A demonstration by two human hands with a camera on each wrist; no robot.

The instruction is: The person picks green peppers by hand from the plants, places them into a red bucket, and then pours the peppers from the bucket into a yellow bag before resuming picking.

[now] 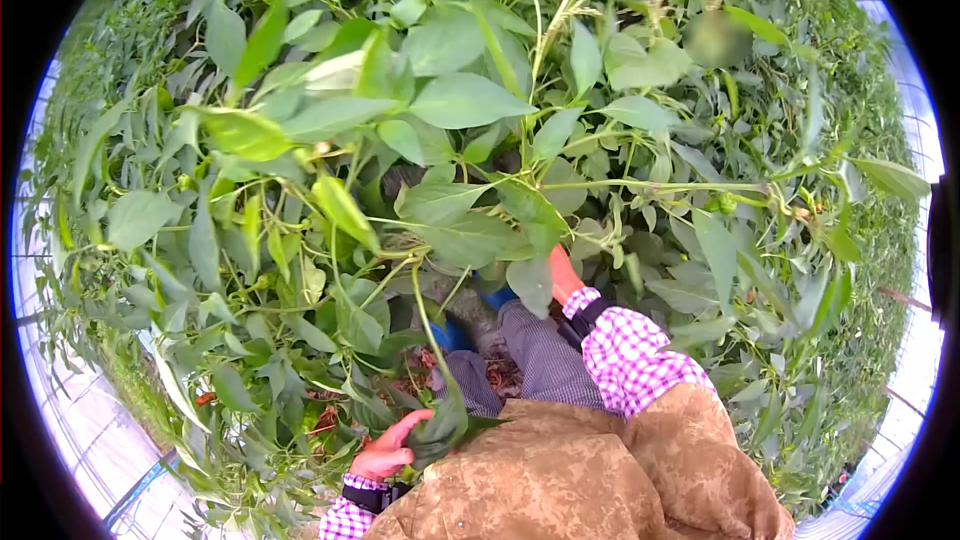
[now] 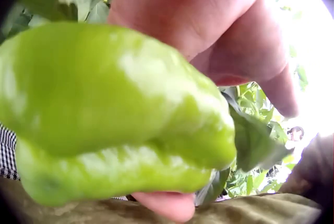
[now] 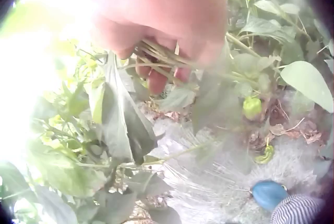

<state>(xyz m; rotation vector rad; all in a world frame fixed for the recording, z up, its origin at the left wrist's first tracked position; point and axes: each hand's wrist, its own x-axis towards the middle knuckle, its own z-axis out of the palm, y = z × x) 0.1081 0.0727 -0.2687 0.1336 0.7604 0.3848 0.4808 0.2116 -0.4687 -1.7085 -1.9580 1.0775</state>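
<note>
A large light green pepper fills much of the left wrist view. My left hand lies around it, fingers above and the thumb tip below. In the head view the left hand is beside a dark leaf near the jacket, and the pepper is hidden there. My right hand grips several thin green stems with curled fingers in the right wrist view. Leaves cover most of the right hand in the head view.
Dense pepper plants surround both arms, with a long branch crossing ahead. Below the right hand a small green pepper hangs over sheeting, near a blue shoe. A brown jacket covers the lap.
</note>
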